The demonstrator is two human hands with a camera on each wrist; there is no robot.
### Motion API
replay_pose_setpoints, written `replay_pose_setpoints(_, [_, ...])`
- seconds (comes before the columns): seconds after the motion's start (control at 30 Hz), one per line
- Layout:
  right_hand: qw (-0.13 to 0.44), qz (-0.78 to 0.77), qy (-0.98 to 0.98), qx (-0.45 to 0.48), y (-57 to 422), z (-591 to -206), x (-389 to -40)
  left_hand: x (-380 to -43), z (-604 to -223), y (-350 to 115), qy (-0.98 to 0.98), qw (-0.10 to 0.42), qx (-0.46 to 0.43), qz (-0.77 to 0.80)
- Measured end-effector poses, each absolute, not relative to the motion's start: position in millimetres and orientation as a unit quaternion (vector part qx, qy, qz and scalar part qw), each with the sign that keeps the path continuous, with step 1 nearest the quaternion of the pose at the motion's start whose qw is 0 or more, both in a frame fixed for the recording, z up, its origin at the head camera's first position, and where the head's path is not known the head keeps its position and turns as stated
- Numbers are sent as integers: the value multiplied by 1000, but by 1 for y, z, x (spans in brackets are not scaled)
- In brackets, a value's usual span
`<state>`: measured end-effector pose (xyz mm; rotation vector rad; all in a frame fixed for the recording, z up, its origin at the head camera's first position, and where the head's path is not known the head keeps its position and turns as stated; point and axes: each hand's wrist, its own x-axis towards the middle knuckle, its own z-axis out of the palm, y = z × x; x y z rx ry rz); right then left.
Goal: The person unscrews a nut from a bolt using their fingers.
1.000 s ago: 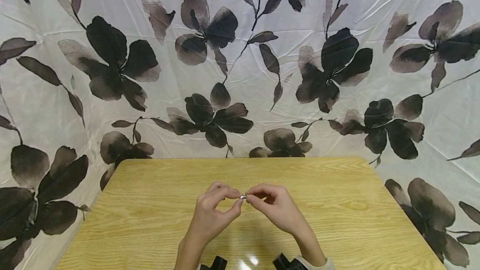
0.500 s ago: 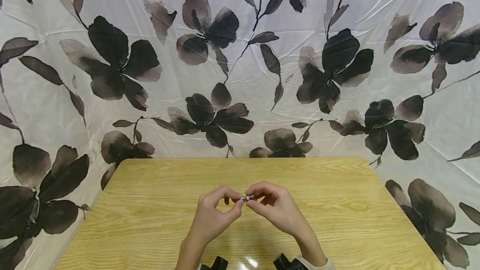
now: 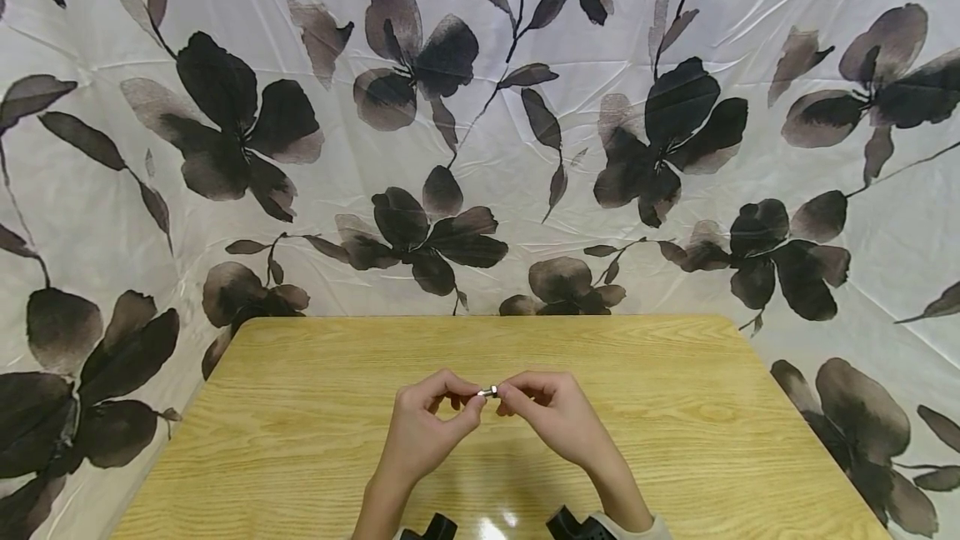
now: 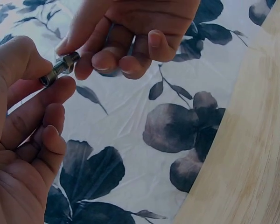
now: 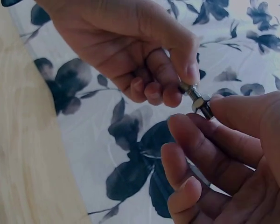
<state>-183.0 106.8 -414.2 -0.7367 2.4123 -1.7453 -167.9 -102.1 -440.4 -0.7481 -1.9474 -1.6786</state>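
Observation:
My left hand (image 3: pixel 427 427) pinches the head end of a small metal bolt (image 3: pixel 487 392) between thumb and forefinger. Along its threaded shank sits a hex nut (image 5: pixel 200 103), with some thread showing on both sides of it. From the other side, the thumb and forefinger of my right hand (image 3: pixel 553 415) pinch at the nut. In the right wrist view, the right thumb tip lies against the nut, with the forefinger just beneath. The left wrist view shows the bolt's socket-like head (image 4: pixel 47 80) at my left fingertips. The bolt is held above the table, tilted slightly.
Both hands are over a light wood-grain table (image 3: pixel 315 357). Behind it and at its sides hangs a white cloth (image 3: pixel 525 190) printed with dark flowers. A black device (image 3: pixel 572 523) is on the right wrist near a pale sleeve (image 3: pixel 645 528).
Half a second ago the right fingers parted somewhat, showing more of the bolt and nut. Now the right thumb has risen and closed in at the nut. The left hand stays nearly still.

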Motion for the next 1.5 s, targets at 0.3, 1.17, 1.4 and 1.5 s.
replay_pose_setpoints(0.3, [30,-580,772,-258,106,-417,-182,-168,-441,-104,-700,214,-262,-630])
replay_pose_setpoints(1.17, [35,-586,767,-259,106,-417,-181,-165,-441,-102,-720,211,-240,-616])
replay_pose_setpoints(1.4, [4,-599,749,-283,106,-417,-180,-164,-440,-101,-728,209,-231,-611])
replay_pose_setpoints(1.5, [4,-598,758,-261,105,-417,-180,-164,-440,-101,-727,212,-230,-611])
